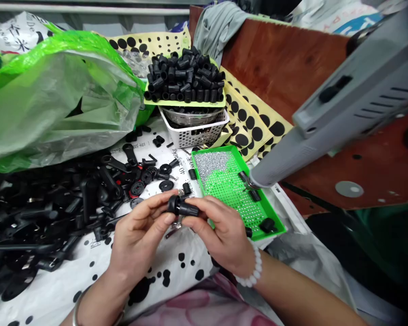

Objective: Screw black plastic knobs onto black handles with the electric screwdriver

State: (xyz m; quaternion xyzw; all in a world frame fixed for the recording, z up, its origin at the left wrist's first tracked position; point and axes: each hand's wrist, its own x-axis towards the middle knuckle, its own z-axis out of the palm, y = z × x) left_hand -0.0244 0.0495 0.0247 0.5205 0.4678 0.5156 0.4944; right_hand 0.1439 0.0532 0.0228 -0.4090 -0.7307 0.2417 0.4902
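Observation:
My left hand (136,240) pinches a black ring-shaped plastic part (173,204) between thumb and fingers. In my right hand (226,235), thumb and fingertips grip a short ribbed black plastic sleeve (189,209). The two parts meet end to end or nearly so; whether they are joined I cannot tell. Just beyond my fingers stands a small black cylinder (187,188). Something shiny shows below the held parts, too small to make out. Right of my right hand lies a green perforated tray (238,199) with small silvery pieces (212,163) and a few black parts.
Black plastic parts (85,199) are heaped on the left. Behind, a yellow-green tray (187,104) of black sleeves rests above a white basket (190,136). A green plastic bag (71,90) stands back left. From the right, a grey tool (326,113) reaches over the tray.

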